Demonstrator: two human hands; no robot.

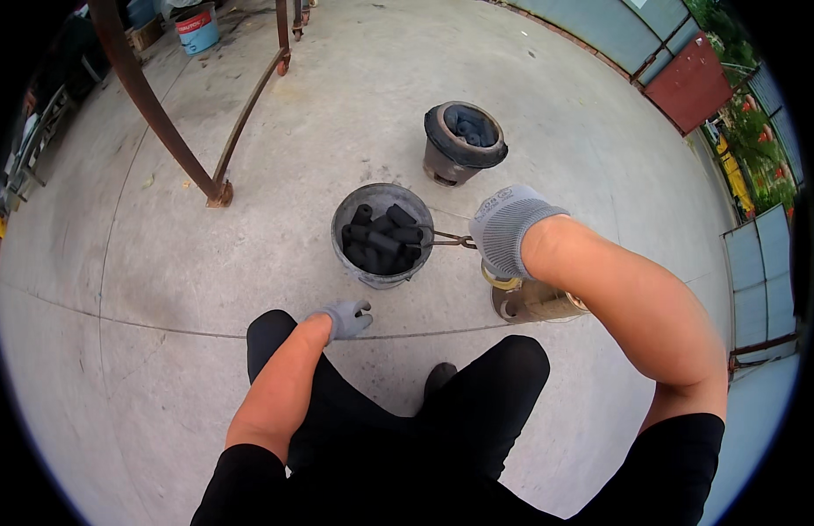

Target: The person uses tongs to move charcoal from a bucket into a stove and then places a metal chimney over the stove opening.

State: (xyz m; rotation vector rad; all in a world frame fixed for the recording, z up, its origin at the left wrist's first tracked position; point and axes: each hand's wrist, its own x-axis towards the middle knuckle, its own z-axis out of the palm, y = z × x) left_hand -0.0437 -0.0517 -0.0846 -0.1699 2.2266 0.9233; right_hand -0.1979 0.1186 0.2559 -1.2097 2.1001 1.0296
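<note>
A grey metal bucket (354,215) full of black charcoal cylinders (385,237) stands on the concrete in front of my knees. My right hand (505,226), in a grey knit glove, is closed on metal tongs (446,238) whose tips reach over the bucket's right rim to the charcoal. My gloved left hand (346,317) hangs just below the bucket with fingers spread, holding nothing. Under my right wrist stands a brass-coloured tin can (534,300). Further back sits a dark clay stove (462,143) with charcoal pieces inside.
A rusty curved metal frame (157,114) with feet stands at the left back. A blue and red bucket (196,31) is at the far top left. A red gate (692,83) and grey panels line the right side.
</note>
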